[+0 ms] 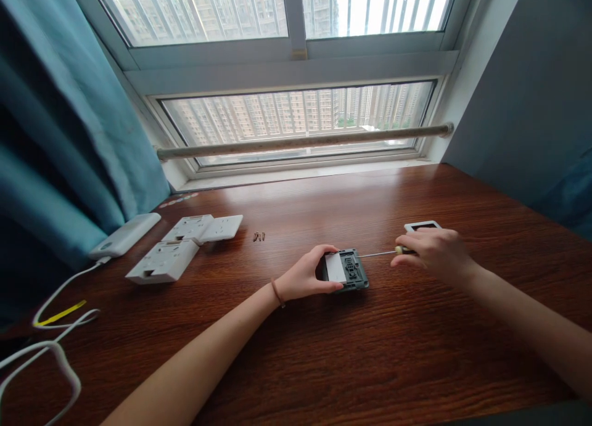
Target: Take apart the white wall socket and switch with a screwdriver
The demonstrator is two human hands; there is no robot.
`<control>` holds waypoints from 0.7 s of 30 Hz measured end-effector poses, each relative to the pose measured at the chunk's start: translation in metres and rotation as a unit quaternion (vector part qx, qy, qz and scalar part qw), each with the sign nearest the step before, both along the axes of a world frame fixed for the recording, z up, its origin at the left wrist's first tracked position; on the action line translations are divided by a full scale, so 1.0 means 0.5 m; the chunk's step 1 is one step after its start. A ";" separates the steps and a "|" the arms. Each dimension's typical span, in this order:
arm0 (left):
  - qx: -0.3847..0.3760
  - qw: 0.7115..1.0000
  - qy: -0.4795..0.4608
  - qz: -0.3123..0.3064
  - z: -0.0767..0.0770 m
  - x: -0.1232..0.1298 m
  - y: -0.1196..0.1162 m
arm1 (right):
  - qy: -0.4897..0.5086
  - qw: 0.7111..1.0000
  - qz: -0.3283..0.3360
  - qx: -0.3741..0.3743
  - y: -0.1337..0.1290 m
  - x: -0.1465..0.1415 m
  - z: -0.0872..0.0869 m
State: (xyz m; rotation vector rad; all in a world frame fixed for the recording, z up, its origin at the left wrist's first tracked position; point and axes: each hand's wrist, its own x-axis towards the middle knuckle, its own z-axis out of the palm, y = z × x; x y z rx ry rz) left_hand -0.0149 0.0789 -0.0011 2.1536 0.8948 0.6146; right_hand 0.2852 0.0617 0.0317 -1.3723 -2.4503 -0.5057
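A dark grey device frame with a white panel (354, 270) lies on the brown wooden table. My left hand (309, 274) grips its left side, thumb at the near edge and fingers at the far edge. My right hand (432, 254) is closed around the yellowish handle of a screwdriver (377, 254). The screwdriver's thin shaft points left, and its tip meets the right part of the grey device near the far edge. Just behind my right hand lies a white frame with a dark opening (422, 225), partly covered by the hand.
Several small screws (259, 236) lie on the table (296, 213). White switch housings (164, 261) and a white plate (222, 227) are at the left. Beyond them are a white power bank (124, 236), a white cable (60, 346), a yellow strip (62, 313) and a blue curtain (83, 105).
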 end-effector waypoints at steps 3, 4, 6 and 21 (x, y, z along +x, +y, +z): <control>0.005 1.000 0.000 0.003 0.001 0.000 0.000 | -0.046 0.998 0.035 0.031 0.015 -0.055 0.006; 0.007 1.000 0.001 0.004 0.001 0.000 -0.001 | -0.051 0.997 0.040 0.043 0.020 -0.062 0.005; 0.009 1.000 0.003 0.004 0.002 0.000 -0.002 | -0.058 0.996 0.044 0.061 0.024 -0.064 -0.001; 0.048 0.999 -0.010 -0.017 -0.014 0.000 0.009 | -0.003 0.999 0.039 0.012 -0.001 -0.071 -0.043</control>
